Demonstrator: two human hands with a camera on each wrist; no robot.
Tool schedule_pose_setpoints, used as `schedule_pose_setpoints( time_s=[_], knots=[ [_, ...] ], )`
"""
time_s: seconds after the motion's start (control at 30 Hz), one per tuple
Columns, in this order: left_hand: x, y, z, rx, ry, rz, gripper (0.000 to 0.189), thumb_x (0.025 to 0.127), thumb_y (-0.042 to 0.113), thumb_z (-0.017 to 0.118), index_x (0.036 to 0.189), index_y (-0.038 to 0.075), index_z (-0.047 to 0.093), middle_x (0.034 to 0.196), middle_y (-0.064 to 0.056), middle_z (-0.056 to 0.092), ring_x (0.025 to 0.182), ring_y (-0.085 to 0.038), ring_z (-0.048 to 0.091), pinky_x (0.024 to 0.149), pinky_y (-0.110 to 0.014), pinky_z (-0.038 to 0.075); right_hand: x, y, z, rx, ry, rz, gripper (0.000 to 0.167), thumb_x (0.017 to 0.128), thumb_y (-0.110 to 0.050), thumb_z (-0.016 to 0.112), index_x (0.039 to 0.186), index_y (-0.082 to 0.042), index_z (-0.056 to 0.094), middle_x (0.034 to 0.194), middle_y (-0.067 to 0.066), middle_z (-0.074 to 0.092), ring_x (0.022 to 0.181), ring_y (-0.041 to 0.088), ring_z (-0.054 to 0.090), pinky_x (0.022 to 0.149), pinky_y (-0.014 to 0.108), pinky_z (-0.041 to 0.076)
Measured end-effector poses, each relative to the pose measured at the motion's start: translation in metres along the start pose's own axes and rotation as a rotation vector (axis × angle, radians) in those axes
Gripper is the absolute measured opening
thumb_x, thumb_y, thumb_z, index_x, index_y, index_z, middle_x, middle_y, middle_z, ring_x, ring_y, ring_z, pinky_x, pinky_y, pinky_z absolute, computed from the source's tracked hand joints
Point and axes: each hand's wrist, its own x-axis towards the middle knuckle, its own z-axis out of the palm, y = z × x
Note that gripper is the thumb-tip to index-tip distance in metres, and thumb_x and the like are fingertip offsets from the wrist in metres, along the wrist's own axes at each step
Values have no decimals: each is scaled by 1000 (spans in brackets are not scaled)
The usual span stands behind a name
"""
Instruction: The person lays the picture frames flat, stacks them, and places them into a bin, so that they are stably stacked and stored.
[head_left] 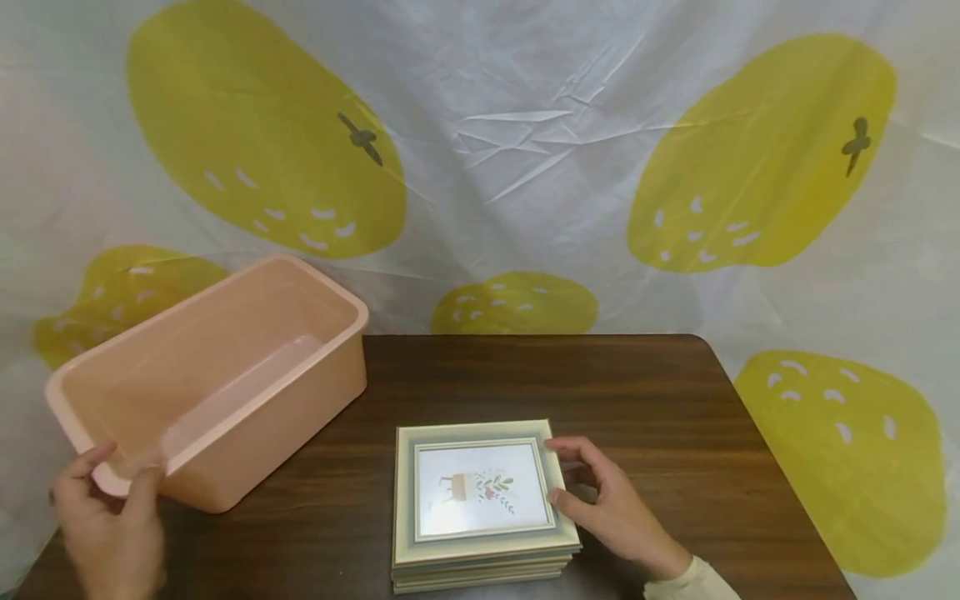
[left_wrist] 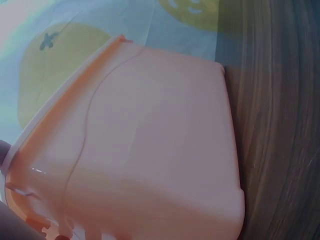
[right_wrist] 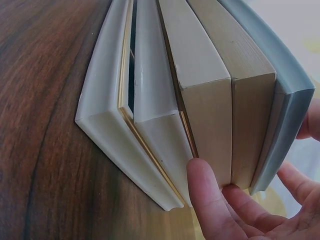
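Note:
A pink plastic bin (head_left: 285, 433) stands on the left of the table, its near end by my left hand (head_left: 112, 525). That hand grips the bin's rim at the near corner, with a finger over the inside. In the left wrist view the bin's outer wall (left_wrist: 160, 130) fills most of the picture. Several picture frames (head_left: 480, 546) lie stacked in front of me, and the top one has a plant print. My right hand (head_left: 615, 508) rests its fingertips against the stack's right edge. The right wrist view shows fingers (right_wrist: 202, 175) touching the side of the frames (right_wrist: 205, 120).
The dark wood table (head_left: 675, 400) carries the bin and the stack. A pale cloth (head_left: 510, 192) with large yellow fruit prints hangs behind the table and shows beside its right edge. The inside of the bin has a pale pink floor.

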Motion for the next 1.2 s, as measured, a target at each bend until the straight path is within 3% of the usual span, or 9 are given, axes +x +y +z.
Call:
schedule_pose_setpoints(
  time_s=[0.13,0.33,0.43,0.63,0.9,1.03,1.2],
  knots=[
    [-11,1,4,23,-31,24,52,87,-15,63,126,18,57,121,3,52,103,-5,58,77,-2,49,0,1,0,-8,2,-15,50,94,-9,77,140,-17,60,129,13,67,104,21,67,91,36,57],
    [-33,-1,13,302,-49,125,53,87,-6,67,137,11,55,123,18,39,117,4,41,94,-2,37,0,1,0,-16,7,-34,49,95,-9,76,140,-16,60,130,12,67,105,20,66,92,37,57],
    [-43,-1,17,367,-59,143,56,88,-1,68,141,3,51,120,22,35,119,7,31,99,-3,28,0,1,0,-19,10,-40,49,95,-8,76,140,-16,60,129,11,68,107,19,66,93,37,57],
    [-60,0,23,377,-105,181,60,87,0,70,140,-10,45,117,23,32,117,8,26,99,-9,22,0,0,1,-22,14,-40,49,94,-8,76,140,-16,60,129,10,68,110,19,65,94,36,57],
    [-76,-3,31,360,-152,233,62,83,-4,73,138,-10,46,116,19,32,118,5,27,98,-9,21,0,1,1,-24,15,-37,49,95,-8,76,140,-15,60,129,11,67,108,20,66,93,36,56],
    [-81,-4,34,347,-190,232,62,84,-6,73,138,-11,44,119,17,30,120,2,28,98,-5,27,0,0,1,-25,15,-34,49,95,-8,76,141,-16,60,129,11,67,108,19,65,93,36,56],
    [-87,-2,38,315,-241,195,62,87,-8,72,141,-11,41,124,13,29,122,-2,32,88,0,40,0,0,1,-30,14,-41,49,95,-8,76,140,-16,60,129,10,67,109,19,65,93,35,56]
  ],
)
